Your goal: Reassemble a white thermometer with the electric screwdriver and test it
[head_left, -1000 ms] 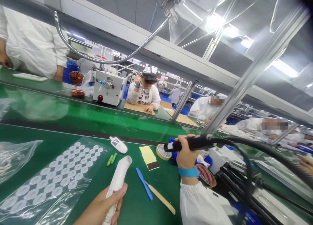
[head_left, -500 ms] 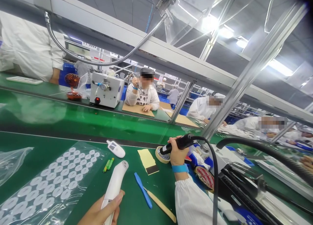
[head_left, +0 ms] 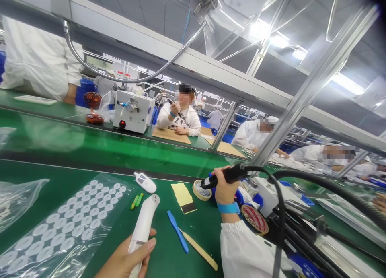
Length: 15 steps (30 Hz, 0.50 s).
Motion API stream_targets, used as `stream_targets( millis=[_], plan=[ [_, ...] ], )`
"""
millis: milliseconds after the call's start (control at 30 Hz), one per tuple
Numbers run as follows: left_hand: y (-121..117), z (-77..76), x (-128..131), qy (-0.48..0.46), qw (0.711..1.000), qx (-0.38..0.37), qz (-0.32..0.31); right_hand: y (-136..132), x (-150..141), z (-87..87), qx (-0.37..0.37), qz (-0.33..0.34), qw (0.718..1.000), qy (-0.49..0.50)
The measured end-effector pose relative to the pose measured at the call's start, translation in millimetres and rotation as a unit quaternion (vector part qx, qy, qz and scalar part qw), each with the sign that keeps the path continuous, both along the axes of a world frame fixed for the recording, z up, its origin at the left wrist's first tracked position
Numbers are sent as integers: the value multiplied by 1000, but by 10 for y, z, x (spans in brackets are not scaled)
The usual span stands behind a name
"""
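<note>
My left hand point(head_left: 128, 258) grips the lower end of a long white plastic handheld device point(head_left: 144, 221), held slanting up above the green mat. My right hand point(head_left: 224, 187), with a blue wristband and a white sleeve, is closed round a black corded tool point(head_left: 230, 174) whose tip points left at a roll of tape point(head_left: 201, 190). The tool's thick black cable point(head_left: 316, 181) arcs away to the right.
On the green mat point(head_left: 169, 246) lie a clear sheet of white round pads point(head_left: 69, 221), a small white device point(head_left: 145, 182), a blue spudger point(head_left: 177, 231), a wooden stick point(head_left: 200, 250), a yellow card point(head_left: 183, 197) and green pens point(head_left: 136, 201). A conveyor belt point(head_left: 90, 145) and seated workers are beyond.
The view has shifted slightly. My right hand drew the black tool in and down a little, then back; its cable now loops lower. My left hand keeps its hold on the white device.
</note>
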<state>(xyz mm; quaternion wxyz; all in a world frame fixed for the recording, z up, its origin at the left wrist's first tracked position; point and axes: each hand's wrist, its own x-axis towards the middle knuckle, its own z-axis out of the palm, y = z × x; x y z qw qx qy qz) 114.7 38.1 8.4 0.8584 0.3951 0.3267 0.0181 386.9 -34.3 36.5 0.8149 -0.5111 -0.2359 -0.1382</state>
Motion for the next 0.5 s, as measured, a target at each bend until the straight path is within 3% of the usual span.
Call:
stream_targets(
  millis=[133,267,500],
  plan=[
    [24,21,-8,-26,998,17,50,-84,-321,193,60,33,997,39],
    [36,-1,-34,-52,993,9,110,-206,-814,345,81,129,982,111],
    [76,-69,-21,-81,985,-34,150,-233,-1417,335,89,258,940,204]
  ],
)
